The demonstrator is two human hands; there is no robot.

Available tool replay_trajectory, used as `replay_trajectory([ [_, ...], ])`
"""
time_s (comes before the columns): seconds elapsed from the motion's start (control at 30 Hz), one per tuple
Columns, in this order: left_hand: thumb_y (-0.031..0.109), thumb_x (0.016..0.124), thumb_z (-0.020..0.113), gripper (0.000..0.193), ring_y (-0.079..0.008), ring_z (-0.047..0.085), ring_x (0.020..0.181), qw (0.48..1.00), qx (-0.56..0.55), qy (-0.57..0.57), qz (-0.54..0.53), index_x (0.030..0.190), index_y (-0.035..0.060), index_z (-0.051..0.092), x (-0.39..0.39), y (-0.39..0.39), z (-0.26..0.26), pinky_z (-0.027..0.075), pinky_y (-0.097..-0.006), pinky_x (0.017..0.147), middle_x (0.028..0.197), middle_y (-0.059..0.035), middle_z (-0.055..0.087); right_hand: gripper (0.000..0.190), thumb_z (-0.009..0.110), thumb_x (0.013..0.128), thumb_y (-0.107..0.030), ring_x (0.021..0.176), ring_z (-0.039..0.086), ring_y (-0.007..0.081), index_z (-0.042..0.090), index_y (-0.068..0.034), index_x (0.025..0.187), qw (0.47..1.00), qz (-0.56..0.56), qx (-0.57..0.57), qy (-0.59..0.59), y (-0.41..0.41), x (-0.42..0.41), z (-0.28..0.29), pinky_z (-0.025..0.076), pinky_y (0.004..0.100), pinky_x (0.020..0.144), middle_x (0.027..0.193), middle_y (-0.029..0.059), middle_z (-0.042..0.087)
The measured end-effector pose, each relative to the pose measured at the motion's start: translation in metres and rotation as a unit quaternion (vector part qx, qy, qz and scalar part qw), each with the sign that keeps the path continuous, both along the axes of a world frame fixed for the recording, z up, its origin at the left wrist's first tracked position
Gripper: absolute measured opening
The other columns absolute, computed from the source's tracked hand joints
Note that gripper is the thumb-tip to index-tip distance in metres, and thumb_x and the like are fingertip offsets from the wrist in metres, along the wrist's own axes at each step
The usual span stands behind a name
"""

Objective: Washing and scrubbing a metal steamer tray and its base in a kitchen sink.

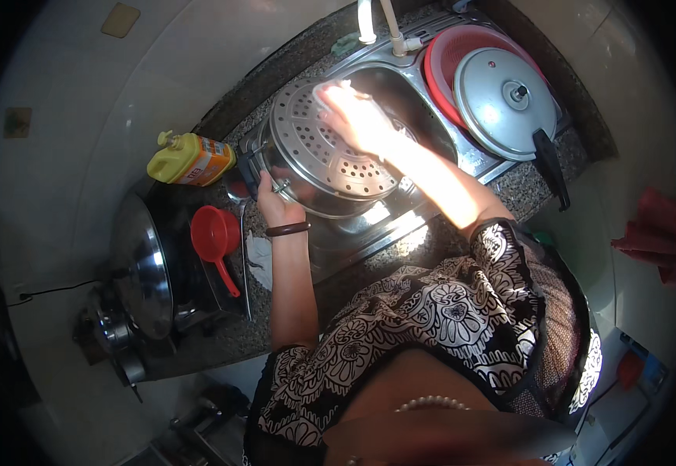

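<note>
My left hand point(280, 207), with a dark bangle on its wrist, grips the side of a stainless-steel pot point(309, 189) by its black handle point(247, 175). The pot is tilted over the steel sink's left side. A round perforated steamer plate point(367, 173) covers the pot's top. My right hand point(358, 119) presses on the plate's upper part with a pale wiping pad point(319, 92) under its fingers. Strong sunlight washes out this hand, so the pad's exact kind is unclear. The sink basin point(431, 125) is partly visible beyond my right forearm.
A pressure-cooker lid point(498, 110) leans on red plastic basins point(440, 76) at right. The faucet point(366, 23) rises behind the sink. Left are a yellow detergent bottle point(189, 160), red dipper point(215, 233), long-handled ladle point(243, 250), white cloth point(259, 262) and lidded wok point(145, 268).
</note>
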State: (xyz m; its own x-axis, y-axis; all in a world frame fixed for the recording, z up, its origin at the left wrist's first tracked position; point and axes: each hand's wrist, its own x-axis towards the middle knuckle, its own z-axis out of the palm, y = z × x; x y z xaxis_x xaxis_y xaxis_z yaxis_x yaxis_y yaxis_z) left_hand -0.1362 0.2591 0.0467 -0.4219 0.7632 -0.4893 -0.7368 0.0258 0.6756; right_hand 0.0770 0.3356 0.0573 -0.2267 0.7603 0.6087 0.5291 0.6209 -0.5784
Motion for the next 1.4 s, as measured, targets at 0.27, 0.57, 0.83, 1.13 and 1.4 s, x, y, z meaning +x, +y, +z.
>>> replay_trajectory([
  [0.27, 0.033, 0.096, 0.041, 0.029, -0.0308, 0.054, 0.108, 0.993, 0.033, -0.100, 0.046, 0.101, 0.0087, 0.056, 0.007, -0.025, 0.018, 0.041, -0.0585, 0.094, 0.110, -0.0102, 0.058, 0.044, 0.055, 0.091, -0.021, 0.071, 0.054, 0.0083, 0.047, -0.002, 0.130, 0.822, 0.088, -0.469, 0.311, 0.020, 0.049, -0.058, 0.045, 0.0232, 0.063, 0.090, 0.0020, 0.059],
  [0.57, 0.015, 0.086, 0.065, 0.019, -0.0134, 0.054, 0.084, 0.984, 0.001, 0.171, -0.045, 0.098, 0.0029, 0.056, 0.050, 0.018, 0.047, 0.044, -0.0320, 0.071, 0.091, -0.0021, 0.055, 0.048, 0.053, 0.092, -0.033, 0.080, 0.065, 0.0248, 0.051, 0.004, 0.122, 0.917, -0.119, -0.376, 0.056, 0.016, 0.094, -0.058, 0.051, 0.0331, 0.068, 0.095, 0.0186, 0.064],
  [0.83, 0.024, 0.079, 0.069, 0.020, -0.0151, 0.054, 0.076, 0.926, 0.005, 0.239, -0.291, 0.091, 0.0105, 0.059, 0.066, 0.075, 0.052, 0.041, -0.0376, 0.058, 0.082, -0.0012, 0.056, 0.046, 0.040, 0.098, -0.039, 0.070, 0.068, 0.0231, 0.050, 0.005, 0.105, 0.759, -0.136, -0.495, 0.400, 0.135, 0.123, -0.020, 0.057, 0.0310, 0.055, 0.088, 0.0169, 0.065],
  [1.13, 0.018, 0.084, 0.059, 0.010, -0.0104, 0.051, 0.053, 0.926, -0.018, 0.211, -0.314, 0.087, 0.0088, 0.061, 0.111, 0.122, 0.063, 0.039, -0.0290, 0.039, 0.070, -0.0013, 0.055, 0.018, 0.040, 0.089, -0.004, 0.080, 0.066, 0.0313, 0.048, 0.004, 0.104, 0.693, -0.110, -0.567, 0.430, 0.229, 0.158, -0.038, 0.057, 0.0373, 0.063, 0.093, 0.0211, 0.063],
  [1.4, 0.019, 0.080, 0.062, 0.016, -0.0150, 0.054, 0.052, 0.912, 0.006, 0.223, -0.345, 0.090, 0.0057, 0.062, 0.061, 0.062, 0.097, 0.043, -0.0292, 0.043, 0.074, -0.0054, 0.059, 0.017, 0.046, 0.088, -0.005, 0.081, 0.067, 0.0253, 0.054, 0.005, 0.100, 0.739, -0.141, -0.563, 0.342, 0.160, 0.124, 0.020, 0.060, 0.0343, 0.066, 0.092, 0.0178, 0.064],
])
